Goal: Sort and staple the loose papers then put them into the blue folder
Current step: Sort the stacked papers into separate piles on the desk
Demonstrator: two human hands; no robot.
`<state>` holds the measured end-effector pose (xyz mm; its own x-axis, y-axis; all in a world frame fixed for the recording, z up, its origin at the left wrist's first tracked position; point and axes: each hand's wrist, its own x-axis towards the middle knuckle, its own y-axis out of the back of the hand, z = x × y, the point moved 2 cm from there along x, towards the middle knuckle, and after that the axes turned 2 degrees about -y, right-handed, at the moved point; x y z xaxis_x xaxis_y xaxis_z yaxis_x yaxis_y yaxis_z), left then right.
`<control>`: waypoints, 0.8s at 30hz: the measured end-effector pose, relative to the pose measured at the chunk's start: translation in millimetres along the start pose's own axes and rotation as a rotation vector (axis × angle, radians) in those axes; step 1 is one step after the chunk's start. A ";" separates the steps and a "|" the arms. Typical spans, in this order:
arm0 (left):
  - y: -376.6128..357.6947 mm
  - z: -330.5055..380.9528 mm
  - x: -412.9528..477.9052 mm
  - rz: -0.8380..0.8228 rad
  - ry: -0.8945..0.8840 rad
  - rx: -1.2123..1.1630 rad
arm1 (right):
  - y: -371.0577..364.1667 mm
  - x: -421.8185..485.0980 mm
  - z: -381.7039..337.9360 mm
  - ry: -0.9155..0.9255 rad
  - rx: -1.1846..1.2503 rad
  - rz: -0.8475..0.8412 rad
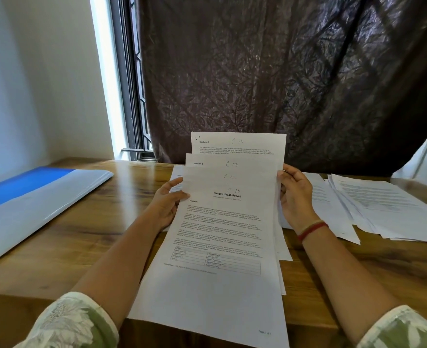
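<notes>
Left hand [166, 204] and right hand [295, 197] pinching fanned papers [222, 227], blue folder [39, 204] lying apart, contents unseen

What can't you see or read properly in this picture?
Head view:
- Front page small print: too small and blurred.
- Pages behind it: covered by the front page, only top strips show.
- Blue folder: cut off by the left edge.
- Paper piles on the right: cut by the right edge, print blurred.
- Fingers of the left hand: hidden behind the pages.
</notes>
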<state>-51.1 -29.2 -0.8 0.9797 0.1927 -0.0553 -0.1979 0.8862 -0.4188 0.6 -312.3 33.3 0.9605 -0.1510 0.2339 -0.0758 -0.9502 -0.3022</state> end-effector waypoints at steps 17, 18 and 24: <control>15.3 3.0 6.8 0.002 -0.082 -0.006 | -9.5 -19.4 9.5 -0.282 -0.308 -0.539; 13.2 3.7 5.7 0.006 -0.083 -0.002 | -10.6 -20.0 10.6 -0.280 -0.294 -0.505; -5.1 2.9 -5.1 -0.186 0.008 0.208 | -11.2 -22.1 6.8 -0.212 -0.244 -0.368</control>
<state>-55.2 -33.5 4.2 0.9999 0.0159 -0.0025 -0.0160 0.9736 -0.2278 -18.0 -296.5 25.2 0.9669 0.2413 0.0834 0.2424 -0.9702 -0.0040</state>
